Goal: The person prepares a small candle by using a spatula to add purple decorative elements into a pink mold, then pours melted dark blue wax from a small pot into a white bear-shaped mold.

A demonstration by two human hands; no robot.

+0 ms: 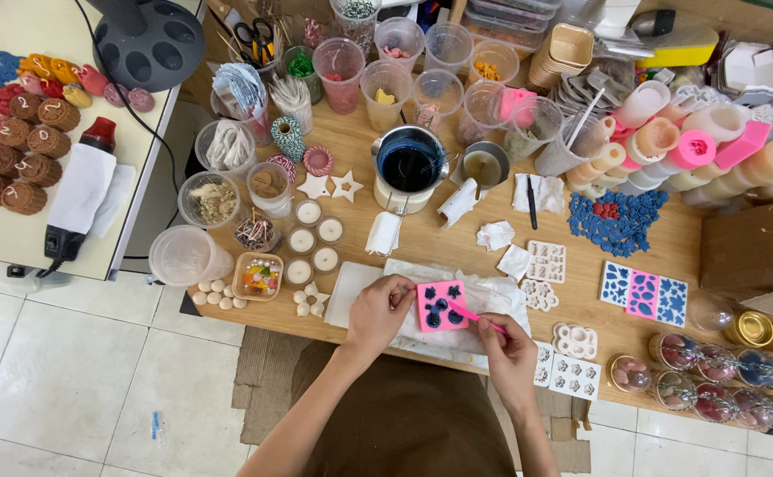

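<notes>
A crowded wooden worktable (457,252) stands over a pale tiled floor, seen from above, with a second, cream-topped table (15,238) to the left carrying rows of brown and coloured moulded pieces. Near the front edge of the worktable lies a white sheet of paper (360,287), and on it rests a small pink silicone mould (441,306) whose cavities are filled with dark blue wax.

The left hand (378,314) sits at the mould's left edge, its fingers curled together, with the fingertips pressed against the top left corner, pinning it to the paper. The right hand (507,346) lies just to the mould's right, fingers pinched shut around a thin pink stick (475,316). The stick slants up and to the left from that grip, and its tip reaches over the mould's right side, at or just above one of the blue cavities; whether it touches the wax cannot be told.

Behind the mould stands a melting pot of dark blue wax (409,166), with a small metal cup (484,166) just beside it. To the left sit round white tealight candles (314,247). To the right lie loose dark blue wax shapes (618,221), flat blue and pink moulds (644,294), and a row of lidded glass jars (713,375) along the front edge.
</notes>
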